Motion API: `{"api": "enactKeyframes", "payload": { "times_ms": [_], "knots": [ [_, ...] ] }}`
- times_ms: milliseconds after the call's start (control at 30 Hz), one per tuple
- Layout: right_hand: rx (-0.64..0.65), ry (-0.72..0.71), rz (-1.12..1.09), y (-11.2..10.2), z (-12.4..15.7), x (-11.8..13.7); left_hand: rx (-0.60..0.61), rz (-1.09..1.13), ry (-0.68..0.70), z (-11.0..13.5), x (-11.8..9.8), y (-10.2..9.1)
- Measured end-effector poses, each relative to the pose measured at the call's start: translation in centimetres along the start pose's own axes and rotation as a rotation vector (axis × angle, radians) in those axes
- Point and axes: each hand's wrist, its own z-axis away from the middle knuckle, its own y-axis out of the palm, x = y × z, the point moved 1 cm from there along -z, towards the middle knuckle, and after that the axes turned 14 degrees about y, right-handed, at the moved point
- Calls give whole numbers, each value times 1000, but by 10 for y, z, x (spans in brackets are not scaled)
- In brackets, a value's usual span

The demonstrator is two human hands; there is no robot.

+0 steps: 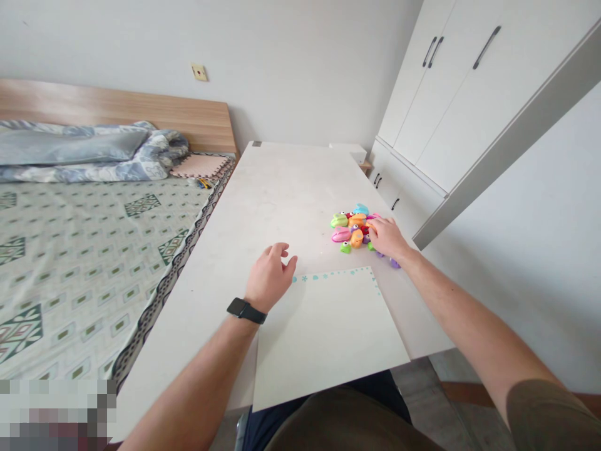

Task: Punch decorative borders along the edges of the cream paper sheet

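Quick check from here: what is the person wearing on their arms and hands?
Both forearms are bare. The left hand has no glove, with a black smartwatch on the wrist. The right hand is bare too, no watch or rings visible. An olive-brown short sleeve shows on the right upper arm.

I see my right hand point(385, 237) resting on the cluster of coloured plastic toys point(353, 228) on the bench point(282, 194). My left hand point(271, 277), fingers loosely curled, rests at the paper sheet point(328, 332) nearer me than the toys.
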Motion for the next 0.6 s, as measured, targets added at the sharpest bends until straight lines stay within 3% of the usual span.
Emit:
{"api": "enactKeyframes", "payload": {
  "times_ms": [233,600],
  "knots": [
    [61,-2,30,11,-19,-4,-8,2,-1,0,1,0],
    [113,14,7,5,-23,-5,5,-2,-3,0,1,1]
  ]
}}
